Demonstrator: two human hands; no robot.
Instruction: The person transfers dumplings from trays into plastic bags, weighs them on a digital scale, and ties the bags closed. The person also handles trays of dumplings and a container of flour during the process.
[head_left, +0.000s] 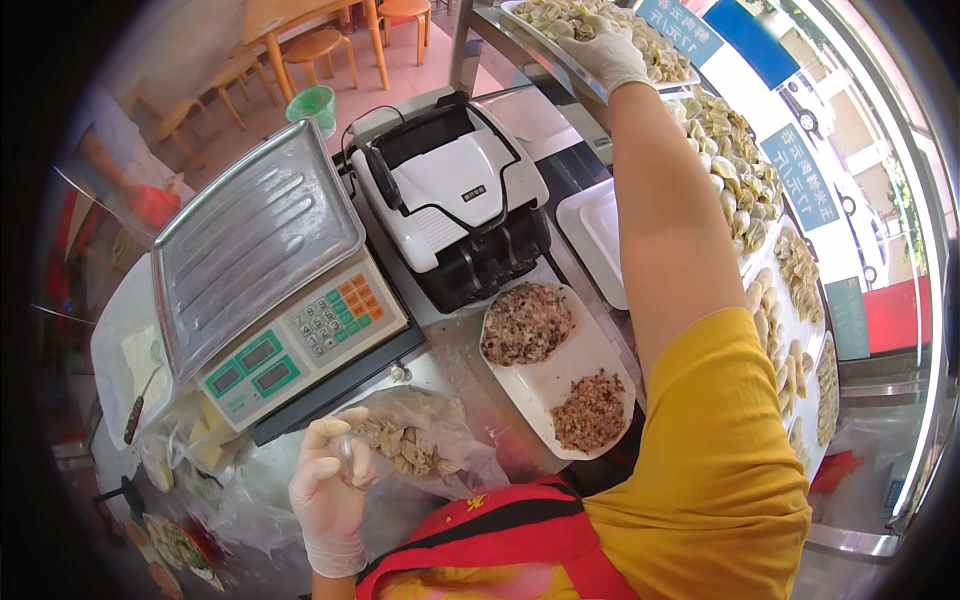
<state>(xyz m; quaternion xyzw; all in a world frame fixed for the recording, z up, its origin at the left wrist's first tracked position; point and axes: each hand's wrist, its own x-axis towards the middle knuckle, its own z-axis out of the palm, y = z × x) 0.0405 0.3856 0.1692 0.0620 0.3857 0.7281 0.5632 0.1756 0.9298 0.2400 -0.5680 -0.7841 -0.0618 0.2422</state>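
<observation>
My left hand (334, 480), in a thin white glove, grips the gathered top of a clear plastic bag (457, 442). Small folded dumplings (405, 446) lie inside the bag, just right of that hand. Far up at the top right, my right hand (607, 56), gloved too, reaches onto a white tray heaped with wrapped dumplings (667, 56); its fingertips are among them, and whether they hold any cannot be told. Between the hands, a white tray (555, 405) bears two mounds of minced filling (529, 322).
An electronic scale (300, 330) with a metal pan and a banknote counter (457, 180) stand ahead. More dumplings (727, 165) line the right-hand side by the window. A white tub (124, 360) holding powder and a utensil sits left. Another person's red-gloved hand (154, 204) is at the far left.
</observation>
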